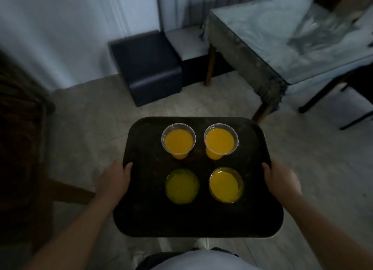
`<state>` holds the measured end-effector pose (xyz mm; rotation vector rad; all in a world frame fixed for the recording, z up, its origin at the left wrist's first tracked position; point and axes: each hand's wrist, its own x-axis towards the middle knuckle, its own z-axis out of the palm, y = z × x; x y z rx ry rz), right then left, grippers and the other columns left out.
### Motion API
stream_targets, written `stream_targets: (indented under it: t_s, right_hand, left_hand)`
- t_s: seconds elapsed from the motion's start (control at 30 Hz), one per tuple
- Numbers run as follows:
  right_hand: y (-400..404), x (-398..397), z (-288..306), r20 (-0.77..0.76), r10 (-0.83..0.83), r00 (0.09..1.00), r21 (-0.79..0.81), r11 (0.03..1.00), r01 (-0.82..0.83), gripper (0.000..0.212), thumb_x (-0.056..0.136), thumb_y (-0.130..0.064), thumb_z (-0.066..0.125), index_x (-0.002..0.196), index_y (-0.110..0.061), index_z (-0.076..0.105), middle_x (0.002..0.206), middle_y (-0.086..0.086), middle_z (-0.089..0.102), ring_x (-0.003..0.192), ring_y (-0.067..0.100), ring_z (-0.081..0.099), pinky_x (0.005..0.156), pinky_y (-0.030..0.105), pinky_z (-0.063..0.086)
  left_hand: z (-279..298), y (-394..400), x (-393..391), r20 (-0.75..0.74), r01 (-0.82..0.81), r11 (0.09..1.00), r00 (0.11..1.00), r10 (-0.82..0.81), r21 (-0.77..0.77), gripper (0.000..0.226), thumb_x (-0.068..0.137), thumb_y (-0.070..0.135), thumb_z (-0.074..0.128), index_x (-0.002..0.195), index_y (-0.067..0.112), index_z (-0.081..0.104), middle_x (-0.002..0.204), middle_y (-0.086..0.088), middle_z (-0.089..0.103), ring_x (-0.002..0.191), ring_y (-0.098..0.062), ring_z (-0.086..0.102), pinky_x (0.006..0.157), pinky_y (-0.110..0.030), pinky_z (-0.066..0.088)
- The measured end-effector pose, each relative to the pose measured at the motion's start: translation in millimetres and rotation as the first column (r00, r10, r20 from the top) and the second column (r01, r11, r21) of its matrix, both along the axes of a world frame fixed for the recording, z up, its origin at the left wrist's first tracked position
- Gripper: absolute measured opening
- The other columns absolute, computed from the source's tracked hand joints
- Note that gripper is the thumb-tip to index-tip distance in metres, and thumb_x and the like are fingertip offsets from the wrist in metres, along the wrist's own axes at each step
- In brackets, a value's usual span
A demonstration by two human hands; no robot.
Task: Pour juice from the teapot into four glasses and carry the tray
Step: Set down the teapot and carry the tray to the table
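A black tray [149, 215] is held in the air above the floor, in front of my body. My left hand [114, 180] grips its left edge with the thumb over the rim. My right hand [280, 180] grips the right edge the same way. On the tray stand several glasses of orange juice: two clear ones at the far side [178, 141] [220, 141], a green-tinted glass [182, 186] at the near left and an amber one [226, 185] at the near right. No teapot is in view.
A glass-topped table [282, 37] with wooden legs stands at the upper right, with a dark chair [333, 100] beside it. A black ottoman [149, 67] and a grey-topped stool [187, 43] sit against the white wall. Dark wooden furniture [20, 128] is on the left. Pale floor lies ahead.
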<state>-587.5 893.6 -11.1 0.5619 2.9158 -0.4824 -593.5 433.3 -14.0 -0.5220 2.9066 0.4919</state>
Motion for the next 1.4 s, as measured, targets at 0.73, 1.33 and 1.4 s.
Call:
stream_targets:
  t_s: [0.73,1.33,1.4]
  right_hand:
    - [252.1,65.8,-11.8,0.001,-0.739,0.673,0.025,0.673,0.739,0.028,0.094,-0.048,0.041,0.073,-0.029,0.045,0.062,-0.004,0.057,0.050,0.013,0.057,0.039,0.026,0.039]
    - [448.9,-46.8,-15.6,0.024,-0.872,0.490,-0.085,0.486,0.870,0.030,0.094,-0.047,0.041,0.077,-0.023,0.049,0.066,0.001,0.062,0.055,0.018,0.062,0.051,0.039,0.055]
    - [481.7,-66.1,-13.5,0.033,-0.863,0.504,-0.085,0.500,0.862,0.030,0.095,-0.046,0.041,0.078,-0.022,0.049,0.068,0.002,0.061,0.057,0.020,0.062,0.053,0.041,0.056]
  left_hand:
    - [-14.1,381.8,-254.2,-0.001,0.703,0.703,0.707,-0.707,0.106,0.040,0.102,0.047,0.038,0.088,0.014,0.056,0.076,-0.004,0.058,0.068,-0.021,0.057,0.065,-0.039,0.050]
    - [-23.5,660.5,-434.4,-0.095,0.823,0.568,0.568,-0.818,0.033,0.034,0.098,0.037,0.056,0.073,0.017,0.045,0.059,0.002,0.044,0.060,-0.035,0.056,0.055,-0.034,0.033]
    - [-23.6,689.0,-448.0,-0.067,0.799,0.601,0.601,-0.796,0.031,0.033,0.098,0.039,0.055,0.081,0.011,0.053,0.068,-0.013,0.059,0.073,-0.043,0.064,0.060,-0.036,0.037]
